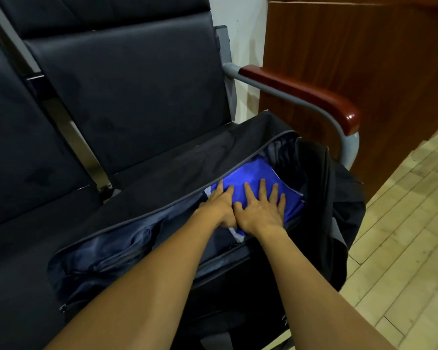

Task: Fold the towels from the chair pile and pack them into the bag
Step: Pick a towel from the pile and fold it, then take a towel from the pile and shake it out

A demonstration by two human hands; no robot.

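Black bag [238, 152] laid unzipped across dark chair seat [137, 102], beside wooden armrest [301, 94]. Folded blue towel [253, 175] seen inside bag, toward right end. Left hand [219, 205] and right hand [259, 208] pressed flat on towel, fingers spread, nothing gripped. Hands side by side, touching.

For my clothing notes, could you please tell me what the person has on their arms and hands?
Nothing that shows. The left hand and right hand are bare, with no gloves, and no rings or watch can be seen. Both forearms are uncovered right to the bottom of the picture, so no sleeve comes into view.
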